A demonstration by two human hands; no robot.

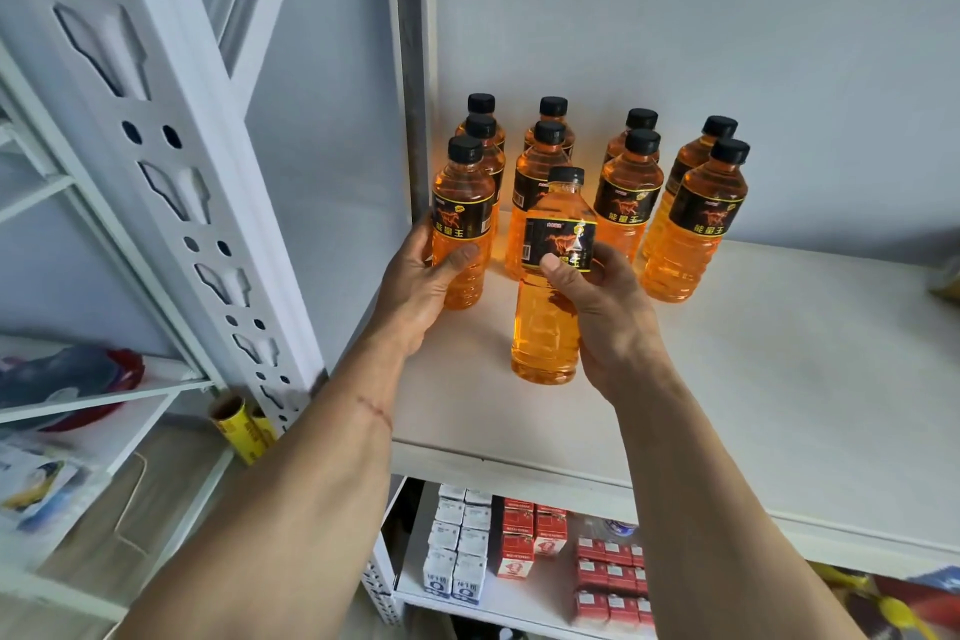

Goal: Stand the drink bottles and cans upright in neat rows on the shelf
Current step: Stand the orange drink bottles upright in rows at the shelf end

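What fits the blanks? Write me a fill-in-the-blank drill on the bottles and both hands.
1. Every bottle cap on the shelf is ____ in colour.
2. The left hand grips the front bottle of the ____ row.
3. The right hand holds a bottle that is ____ the rows, nearer the camera.
4. The drink in the bottles is ____ in colour.

Missing words: black; leftmost; in front of; orange

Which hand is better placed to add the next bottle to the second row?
Right hand: it grips the loose bottle directly before that row's gap; the left hand holds the leftmost front bottle.
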